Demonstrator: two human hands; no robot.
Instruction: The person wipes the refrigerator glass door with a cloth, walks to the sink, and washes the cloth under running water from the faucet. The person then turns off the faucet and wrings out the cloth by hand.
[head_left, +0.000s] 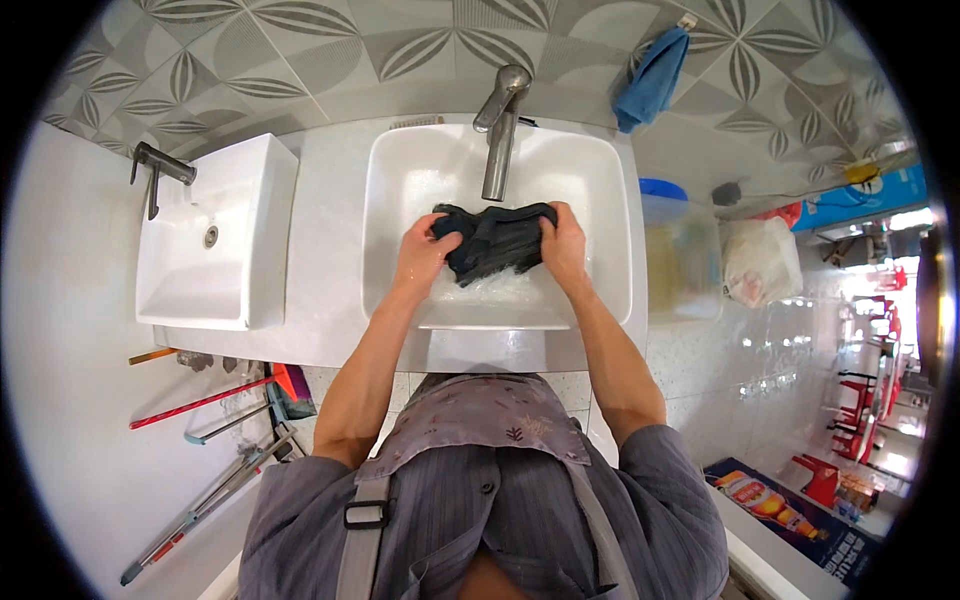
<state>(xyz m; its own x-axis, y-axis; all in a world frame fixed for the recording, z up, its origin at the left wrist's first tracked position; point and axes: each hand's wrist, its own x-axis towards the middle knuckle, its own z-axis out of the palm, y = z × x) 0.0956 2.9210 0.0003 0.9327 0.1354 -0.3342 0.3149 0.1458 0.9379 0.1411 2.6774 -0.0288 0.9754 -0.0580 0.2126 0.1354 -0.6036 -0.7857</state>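
A wet black cloth (500, 243) is stretched between my two hands over the white sink (385, 200). My left hand (428, 248) grips its left side, where the fabric is bunched up. At the upper right corner, my right hand (564, 243) has its fingers closed round the edge. The metal faucet (499, 150) stands over the cloth, its spout just above the far edge. Splashing water shows along the near edge of the cloth and in the basin. How far the cloth's underside reaches into the basin is hidden.
A second white basin (270, 215) with its own faucet (165, 165) is on the left. A blue cloth (652, 82) hangs on the tiled wall. Right of the sink are a translucent container (680, 260) and a white plastic bag (762, 262). Broom and mop handles (205, 402) lean lower left.
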